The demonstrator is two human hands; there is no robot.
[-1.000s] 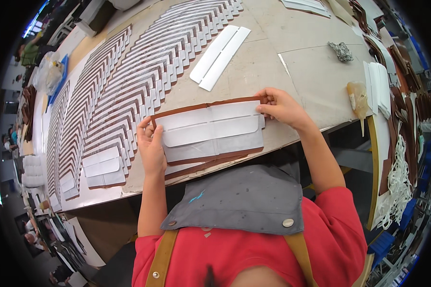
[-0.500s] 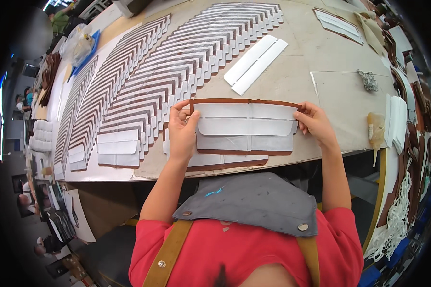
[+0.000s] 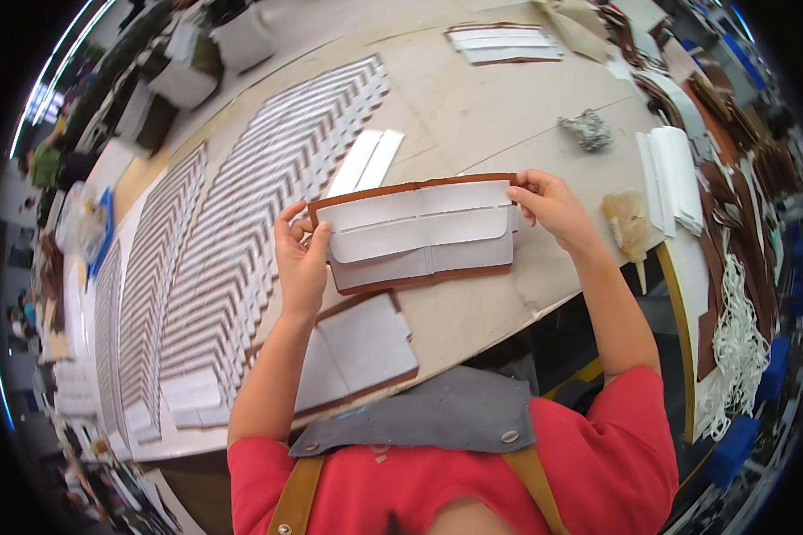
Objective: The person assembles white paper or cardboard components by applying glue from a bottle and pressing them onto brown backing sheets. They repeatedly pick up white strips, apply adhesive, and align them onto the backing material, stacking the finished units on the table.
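Note:
Between my hands I hold up a wide brown-edged leather panel (image 3: 424,259), wallet-like, faced with white lining strips. My left hand (image 3: 302,263) pinches its upper left corner between thumb and fingers. At the upper right corner, my right hand (image 3: 553,207) grips the edge the same way. The panel is slightly tilted above the table. Below it, near the front edge, lies a similar brown-edged panel (image 3: 357,348), partly covered by my left forearm. Just behind the held panel are white strips (image 3: 366,162), their lower ends hidden.
Long rows of overlapping brown-and-white panels (image 3: 268,160) cover the table's left side. Another panel (image 3: 506,43) lies at the far side. A crumpled grey ball (image 3: 586,131), an amber glue bottle (image 3: 627,223) and stacked white strips (image 3: 669,178) are on the right, near hanging white cords (image 3: 739,343).
The view has turned, so the table now slants. Both hands still hold the panel, now tilted with its right end higher. More of the panel lying below shows.

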